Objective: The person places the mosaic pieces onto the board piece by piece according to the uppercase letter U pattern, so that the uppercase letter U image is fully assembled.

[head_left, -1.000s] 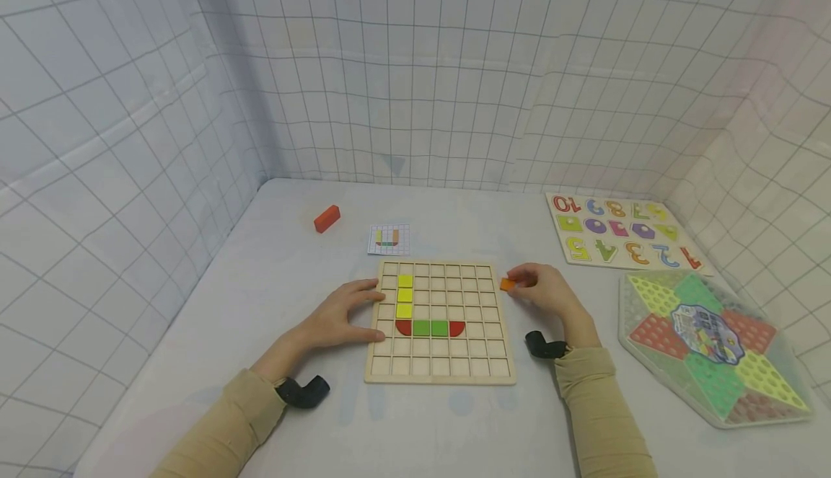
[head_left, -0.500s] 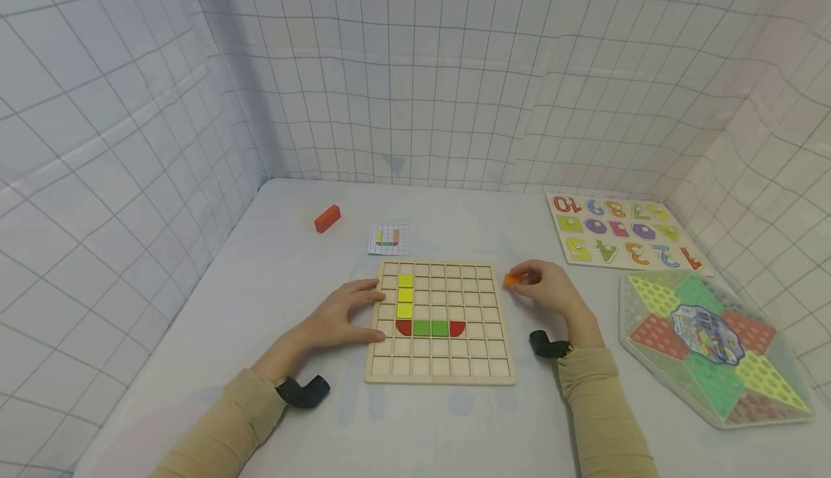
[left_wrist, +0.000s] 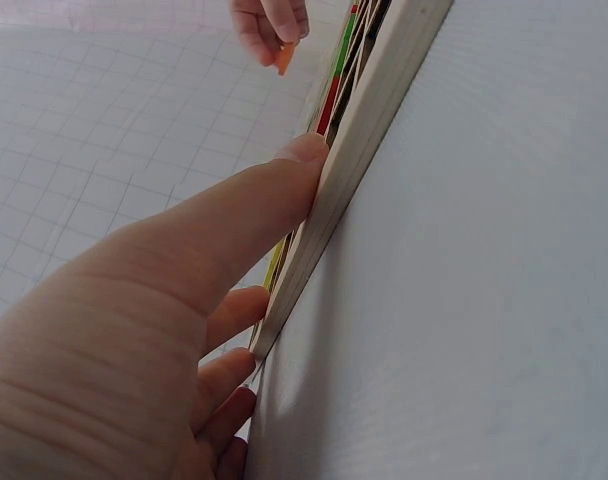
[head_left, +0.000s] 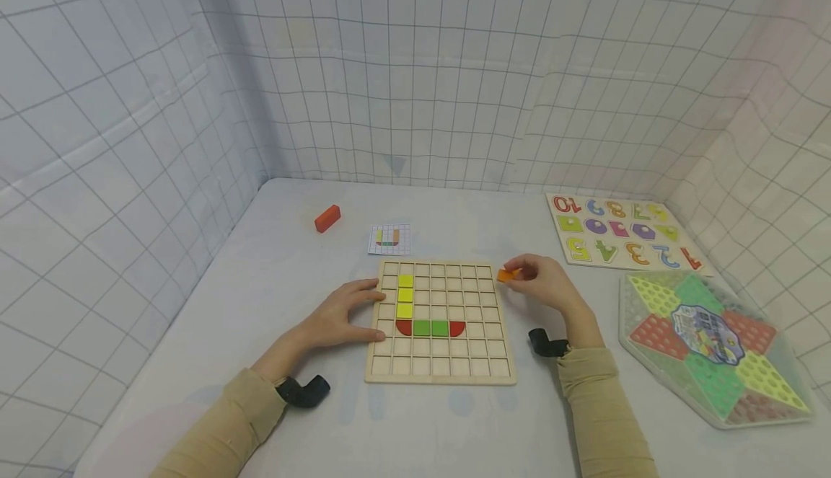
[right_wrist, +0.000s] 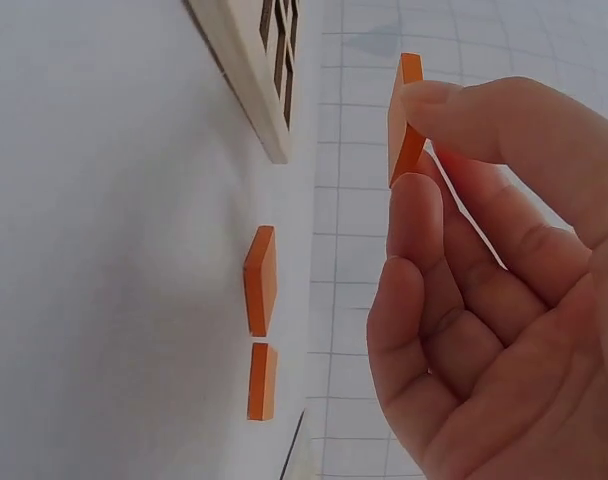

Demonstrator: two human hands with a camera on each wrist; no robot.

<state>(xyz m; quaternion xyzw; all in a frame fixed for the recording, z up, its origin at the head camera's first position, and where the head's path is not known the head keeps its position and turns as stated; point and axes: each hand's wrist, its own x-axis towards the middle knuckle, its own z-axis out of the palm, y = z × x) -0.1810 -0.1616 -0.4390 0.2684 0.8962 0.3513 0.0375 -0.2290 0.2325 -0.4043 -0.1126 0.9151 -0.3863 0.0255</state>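
An orange square tile [head_left: 505,275] is pinched between the thumb and fingers of my right hand [head_left: 544,283], just off the wooden grid board's upper right edge. In the right wrist view the held tile [right_wrist: 405,120] is raised, while two more orange tiles [right_wrist: 262,280] lie on the table below. My left hand [head_left: 334,317] rests against the left side of the grid board [head_left: 441,380], its thumb and fingertips touching the frame. On the board sit a column of yellow tiles [head_left: 405,295], two green tiles [head_left: 431,328] and two red rounded tiles [head_left: 457,329].
A small pattern card [head_left: 389,240] lies behind the board, with a red block [head_left: 327,218] to its left. At the right are a number-and-shape puzzle [head_left: 617,229] and a hexagonal star game board [head_left: 714,348]. Gridded cloth walls surround the table.
My right hand has lifted the orange tile from beside the board, first shifting slightly right, then left and farther back toward the board's upper right corner. The left hand has stayed still.
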